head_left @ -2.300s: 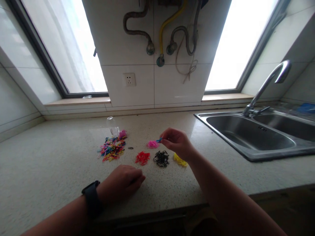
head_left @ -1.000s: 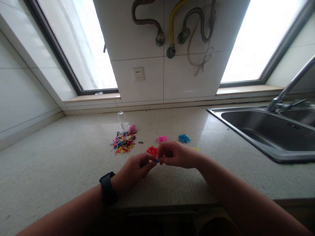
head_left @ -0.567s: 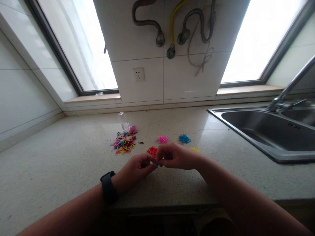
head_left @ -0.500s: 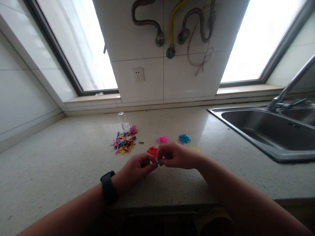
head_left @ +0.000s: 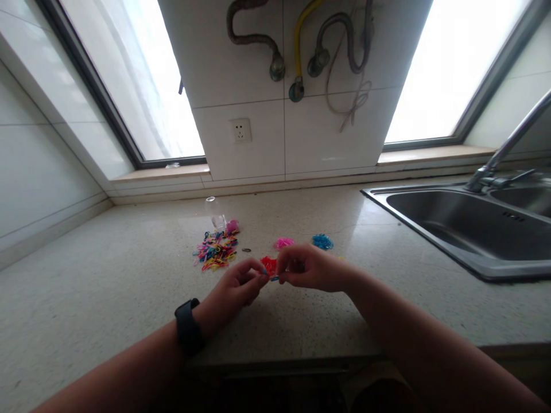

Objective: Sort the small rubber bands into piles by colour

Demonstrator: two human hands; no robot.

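Both hands meet over the counter (head_left: 142, 292), in front of a pile of red rubber bands (head_left: 268, 265) that they partly cover. My left hand (head_left: 237, 285), with a dark watch (head_left: 188, 326) on its wrist, pinches a small blue rubber band (head_left: 274, 279) between thumb and fingertips. From the other side, my right hand (head_left: 310, 268) pinches the same band, so it spans the short gap between the fingers. Just beyond my right hand are pink bands (head_left: 284, 244) and blue bands (head_left: 322, 241). A sliver of yellow bands (head_left: 341, 258) shows behind that wrist.
A mixed-colour heap of bands (head_left: 215, 250) lies to the left, beside a clear container (head_left: 215, 213) and a pink lump (head_left: 232, 226). A small dark clip-like piece (head_left: 246, 250) lies near it. The steel sink (head_left: 430, 244) is at right.
My hands have drawn slightly apart, the left going a little left and up. The blue band, earlier bunched at the fingertips, now shows as a short strand between them.
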